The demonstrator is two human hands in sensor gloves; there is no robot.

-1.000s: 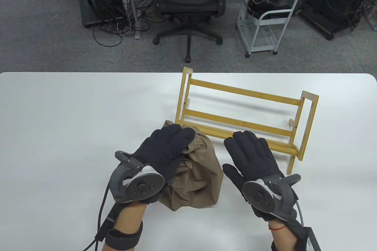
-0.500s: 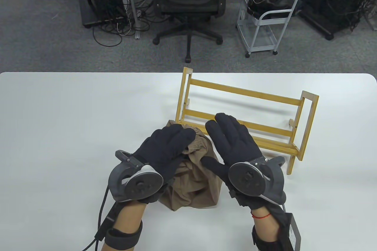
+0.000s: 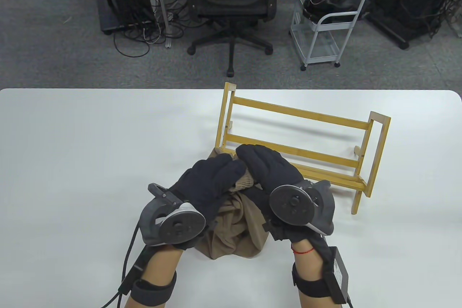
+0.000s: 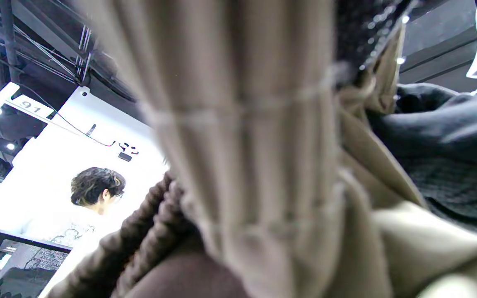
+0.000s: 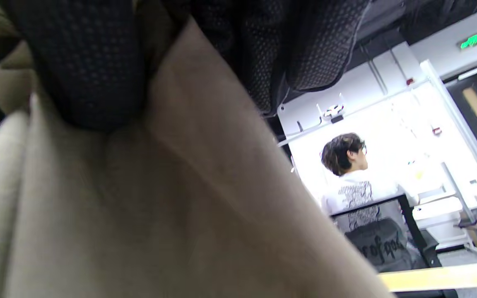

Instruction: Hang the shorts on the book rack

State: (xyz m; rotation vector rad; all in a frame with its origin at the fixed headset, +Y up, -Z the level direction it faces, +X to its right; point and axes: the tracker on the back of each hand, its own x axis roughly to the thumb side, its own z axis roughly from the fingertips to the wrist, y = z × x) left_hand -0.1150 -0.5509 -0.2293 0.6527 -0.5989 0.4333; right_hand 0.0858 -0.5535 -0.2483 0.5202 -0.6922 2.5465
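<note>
The right hand (image 3: 269, 174) has crossed over from the counter (image 3: 90, 149) to join the left hand (image 3: 209, 185), both sets of fingers now clamped on the khaki shorts (image 3: 234, 228) bunched just before the bamboo book rack (image 3: 299, 134), so lifting can begin.

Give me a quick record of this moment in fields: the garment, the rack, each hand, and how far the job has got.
shorts: tan, bunched on the white table, just in front of the rack
book rack: wooden, upright, nothing on its bars
left hand: grips the waistband end
right hand: grips the same end, beside the left
progress: shorts not yet hung
</note>
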